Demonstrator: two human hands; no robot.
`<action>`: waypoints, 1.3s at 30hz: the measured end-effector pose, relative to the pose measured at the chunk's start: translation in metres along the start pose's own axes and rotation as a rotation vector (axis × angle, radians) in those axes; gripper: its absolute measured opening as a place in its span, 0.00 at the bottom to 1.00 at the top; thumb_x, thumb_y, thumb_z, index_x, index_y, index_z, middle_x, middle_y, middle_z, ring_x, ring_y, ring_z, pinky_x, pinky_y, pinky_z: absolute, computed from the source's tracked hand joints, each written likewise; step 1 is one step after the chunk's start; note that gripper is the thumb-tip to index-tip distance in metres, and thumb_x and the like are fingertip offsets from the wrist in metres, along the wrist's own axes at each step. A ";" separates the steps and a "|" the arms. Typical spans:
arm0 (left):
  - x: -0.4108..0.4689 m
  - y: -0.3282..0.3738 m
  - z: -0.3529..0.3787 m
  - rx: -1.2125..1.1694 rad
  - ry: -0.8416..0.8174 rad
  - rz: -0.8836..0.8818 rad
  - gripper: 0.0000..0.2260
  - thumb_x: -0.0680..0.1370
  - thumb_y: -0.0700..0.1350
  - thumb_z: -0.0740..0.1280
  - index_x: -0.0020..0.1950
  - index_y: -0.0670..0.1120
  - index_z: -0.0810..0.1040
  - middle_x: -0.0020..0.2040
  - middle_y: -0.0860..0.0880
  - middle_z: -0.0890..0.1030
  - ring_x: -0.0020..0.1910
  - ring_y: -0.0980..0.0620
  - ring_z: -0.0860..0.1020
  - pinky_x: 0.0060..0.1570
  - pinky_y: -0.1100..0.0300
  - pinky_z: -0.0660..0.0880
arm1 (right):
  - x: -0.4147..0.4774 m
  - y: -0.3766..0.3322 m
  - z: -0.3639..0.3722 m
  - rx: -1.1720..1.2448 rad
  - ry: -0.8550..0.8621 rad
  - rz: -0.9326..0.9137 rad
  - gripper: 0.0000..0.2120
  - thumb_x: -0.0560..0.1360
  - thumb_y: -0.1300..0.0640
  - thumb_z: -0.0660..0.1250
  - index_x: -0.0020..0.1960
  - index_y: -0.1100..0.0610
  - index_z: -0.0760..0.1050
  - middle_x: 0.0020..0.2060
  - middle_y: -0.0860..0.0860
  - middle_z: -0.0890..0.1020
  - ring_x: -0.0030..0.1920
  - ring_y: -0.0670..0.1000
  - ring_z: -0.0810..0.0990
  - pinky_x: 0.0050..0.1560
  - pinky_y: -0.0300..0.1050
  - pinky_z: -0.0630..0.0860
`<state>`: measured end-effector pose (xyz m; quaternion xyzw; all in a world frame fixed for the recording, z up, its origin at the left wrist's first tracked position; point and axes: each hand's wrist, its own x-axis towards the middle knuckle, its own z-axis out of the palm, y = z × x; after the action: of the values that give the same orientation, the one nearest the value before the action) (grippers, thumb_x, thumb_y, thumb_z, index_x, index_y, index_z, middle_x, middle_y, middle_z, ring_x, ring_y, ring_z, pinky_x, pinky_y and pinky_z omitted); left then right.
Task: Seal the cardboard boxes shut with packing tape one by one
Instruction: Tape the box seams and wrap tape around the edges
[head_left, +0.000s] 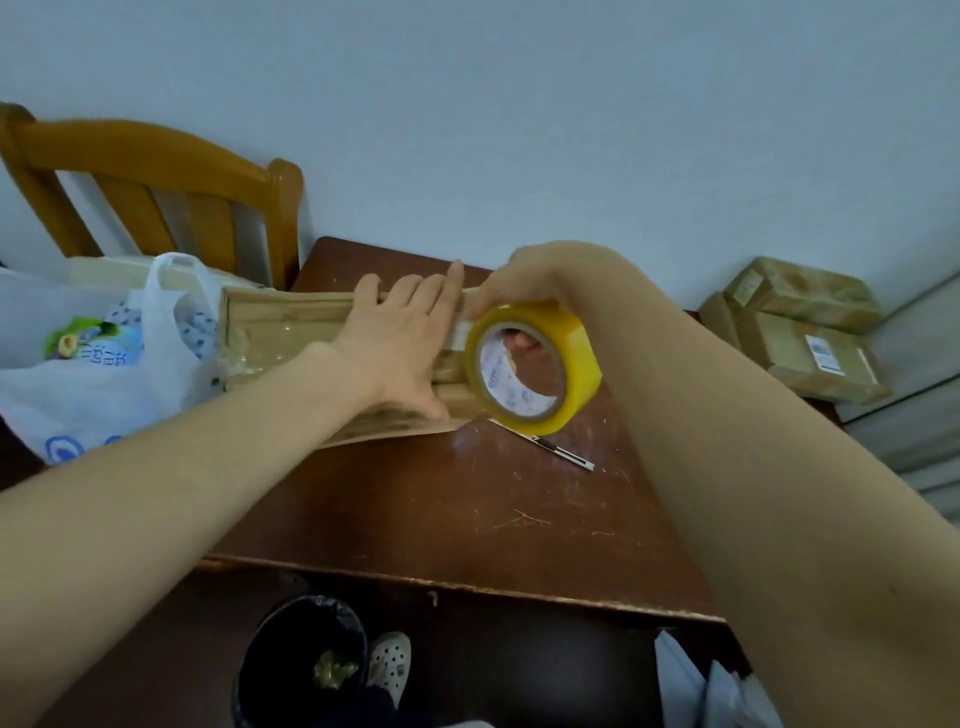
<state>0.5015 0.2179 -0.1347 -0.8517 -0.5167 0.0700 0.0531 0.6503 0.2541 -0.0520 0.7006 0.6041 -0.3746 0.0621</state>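
The cardboard box (270, 332) lies at the far side of the brown table (493, 519), just ahead of both hands. Its long axis runs left to right, from the white plastic bag (104, 374) at one end to the roll of tape (571, 332) at the other. The left hand (400, 332) lies flat on the box top, fingers straight and slightly spread, pressing down near the right end where a short strip of tape comes off the roll. The right hand (519, 280) grips the roll just beside it, a fingertip showing through the core and the rest of the hand curled over the top. The right hand is the nearer to the box's right edge, so the coming pull likely runs along or over that end while the left keeps the strip pinned.

The box is dull brown card, with shiny clear tape wrinkled across its left part. The roll is a glossy yellow ring with a printed white core. The table is scratched, worn wood. A thin metal utility knife (550, 447) lies near the roll, and more taped boxes (810, 327) sit well apart to the right
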 end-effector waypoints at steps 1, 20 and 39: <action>0.007 -0.009 0.000 -0.023 0.032 -0.021 0.66 0.57 0.76 0.66 0.75 0.42 0.32 0.75 0.45 0.58 0.72 0.45 0.61 0.65 0.41 0.61 | -0.002 0.003 -0.003 0.088 0.073 -0.040 0.12 0.71 0.48 0.72 0.42 0.55 0.75 0.37 0.53 0.81 0.34 0.52 0.81 0.35 0.44 0.79; 0.072 -0.042 0.002 -0.058 -0.094 0.018 0.48 0.66 0.69 0.67 0.77 0.50 0.51 0.71 0.46 0.67 0.67 0.43 0.68 0.55 0.46 0.68 | -0.006 0.066 0.151 1.107 0.217 -0.051 0.19 0.73 0.42 0.69 0.41 0.60 0.75 0.27 0.56 0.82 0.26 0.53 0.80 0.34 0.47 0.78; 0.064 -0.078 0.047 -0.718 -0.309 -0.171 0.24 0.76 0.53 0.69 0.71 0.50 0.70 0.72 0.49 0.70 0.71 0.49 0.67 0.67 0.57 0.63 | 0.008 0.038 0.133 1.206 0.162 -0.332 0.14 0.72 0.46 0.72 0.36 0.56 0.78 0.27 0.56 0.79 0.24 0.52 0.76 0.27 0.42 0.74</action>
<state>0.4545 0.3112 -0.1728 -0.7493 -0.5794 0.0077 -0.3207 0.6243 0.1795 -0.1652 0.5355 0.3900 -0.5998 -0.4489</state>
